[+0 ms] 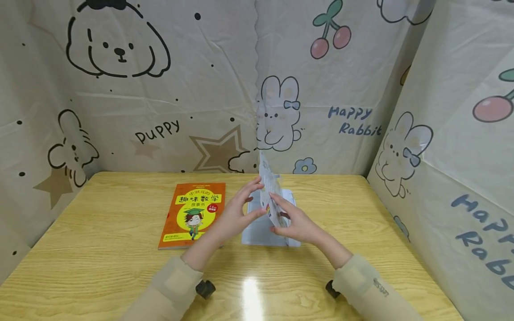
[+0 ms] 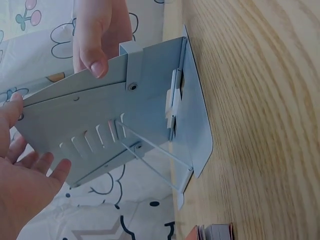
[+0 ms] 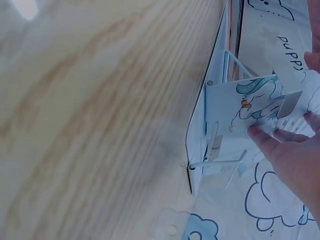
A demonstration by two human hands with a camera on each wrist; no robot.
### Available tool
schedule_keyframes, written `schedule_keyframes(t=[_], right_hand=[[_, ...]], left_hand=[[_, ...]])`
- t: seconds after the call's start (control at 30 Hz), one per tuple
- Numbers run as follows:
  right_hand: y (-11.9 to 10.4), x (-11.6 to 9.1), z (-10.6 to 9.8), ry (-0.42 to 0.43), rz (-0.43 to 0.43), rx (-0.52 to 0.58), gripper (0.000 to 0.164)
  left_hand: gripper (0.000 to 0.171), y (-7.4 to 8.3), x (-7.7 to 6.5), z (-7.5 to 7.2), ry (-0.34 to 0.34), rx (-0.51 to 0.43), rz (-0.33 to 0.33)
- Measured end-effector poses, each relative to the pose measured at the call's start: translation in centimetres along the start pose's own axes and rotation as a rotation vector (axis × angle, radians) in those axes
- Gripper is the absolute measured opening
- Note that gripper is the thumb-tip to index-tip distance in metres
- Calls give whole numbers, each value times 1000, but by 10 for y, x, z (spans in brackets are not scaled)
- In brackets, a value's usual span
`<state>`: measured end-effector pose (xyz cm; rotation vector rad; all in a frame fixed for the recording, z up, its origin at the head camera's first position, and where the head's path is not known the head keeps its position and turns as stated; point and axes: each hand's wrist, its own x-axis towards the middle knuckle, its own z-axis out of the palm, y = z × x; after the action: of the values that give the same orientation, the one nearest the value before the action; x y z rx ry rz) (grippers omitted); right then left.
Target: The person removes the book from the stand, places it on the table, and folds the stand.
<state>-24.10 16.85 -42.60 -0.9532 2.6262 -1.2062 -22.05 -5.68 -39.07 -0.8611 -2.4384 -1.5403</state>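
Observation:
A pale blue metal book stand stands on the table, its flat base down and its printed plate tilted up steeply. My left hand grips the plate's edge from the left, with thumb and fingers spread apart. From the other side my right hand holds the plate's lower part. The left wrist view shows slots in the plate and a wire support running to the base. In the right wrist view, my right fingers lie on the plate, close to a small bent tab.
An orange children's maths book lies flat to the left of the stand. The wooden table meets a patterned cloth at the back, and more cloth hangs along both sides.

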Motion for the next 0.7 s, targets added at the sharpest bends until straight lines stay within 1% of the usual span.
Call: schedule_keyframes(t=[0.37,0.57,0.7], right_hand=[[4,0,-6,-43,-23,28,88],[7,0,-7,-61,-29,63,88],[9,0,-7,-67,-48,85,88]], left_hand=[[59,3,-3,10,81,-10,36],[58,7,-4,13,101,3,31],[58,8,-5,13,105,5,35]])
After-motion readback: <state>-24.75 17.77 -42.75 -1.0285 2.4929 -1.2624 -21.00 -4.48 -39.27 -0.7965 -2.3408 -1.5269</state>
